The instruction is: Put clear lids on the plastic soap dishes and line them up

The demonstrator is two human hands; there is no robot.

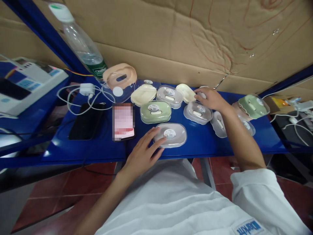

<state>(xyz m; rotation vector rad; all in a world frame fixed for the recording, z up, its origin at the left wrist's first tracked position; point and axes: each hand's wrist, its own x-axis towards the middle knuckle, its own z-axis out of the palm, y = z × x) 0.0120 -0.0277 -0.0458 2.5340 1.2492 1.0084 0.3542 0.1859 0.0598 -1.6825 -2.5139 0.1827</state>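
Note:
My left hand point(146, 150) rests with spread fingers on the left part of a clear-lidded grey oval box point(174, 134) near the blue table's front edge. Farther back, my right hand point(207, 98) reaches to the right side of a cream dish point(186, 92); its fingertips touch or nearly touch the rim, and a pale round-edged piece lies partly under the hand. Below that hand sits another grey box point(201, 112) with a clear lid. A green box point(156, 112), a third grey box point(168, 93) and a second cream dish point(143, 94) stand to the left.
A phone point(123, 122) with a blurred screen, a dark phone point(85, 122), a white charger point(87, 89) and a water bottle point(83, 49) are at left. A peach dish point(119, 75) leans near the cardboard point(151, 36). More boxes, one green point(254, 106), sit at right.

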